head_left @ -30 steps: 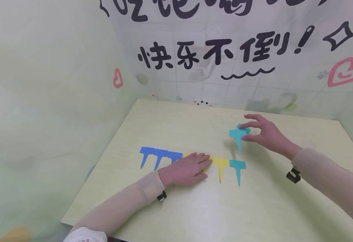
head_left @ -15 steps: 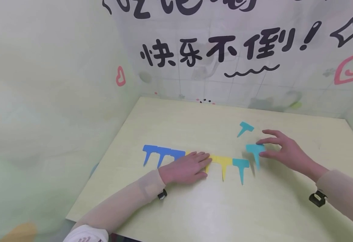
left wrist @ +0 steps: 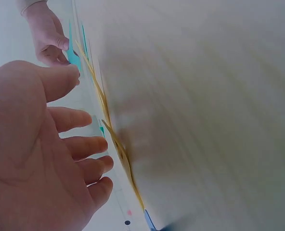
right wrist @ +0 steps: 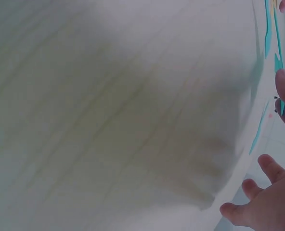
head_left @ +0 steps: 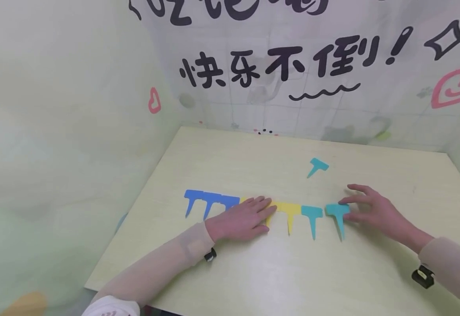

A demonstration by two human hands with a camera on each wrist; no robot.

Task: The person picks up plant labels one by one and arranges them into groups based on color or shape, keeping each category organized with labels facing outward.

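My right hand [head_left: 376, 213] pinches a teal T-shaped plant label [head_left: 337, 210] between thumb and finger, just right of the row's end. The row holds blue labels [head_left: 210, 198] at the left, yellow labels [head_left: 290, 210] in the middle and one teal label [head_left: 312, 212]. A narrow gap parts that teal label from the pinched one. My left hand [head_left: 237, 221] lies with fingers extended over the row, hiding part of the yellow and blue labels. In the left wrist view, the yellow labels [left wrist: 104, 103] show edge-on beyond the left fingers.
A loose teal label [head_left: 318, 166] lies tilted behind the row. The pale wooden table [head_left: 253, 281] meets a printed wall covering [head_left: 269, 114] at the back and another wall [head_left: 76, 131] on the left. A black wrist strap piece [head_left: 424, 276] hangs under the right sleeve.
My right hand has carried the teal label rightward and down, from above the loose one to beside the row's right end. My left hand has stayed on the row.
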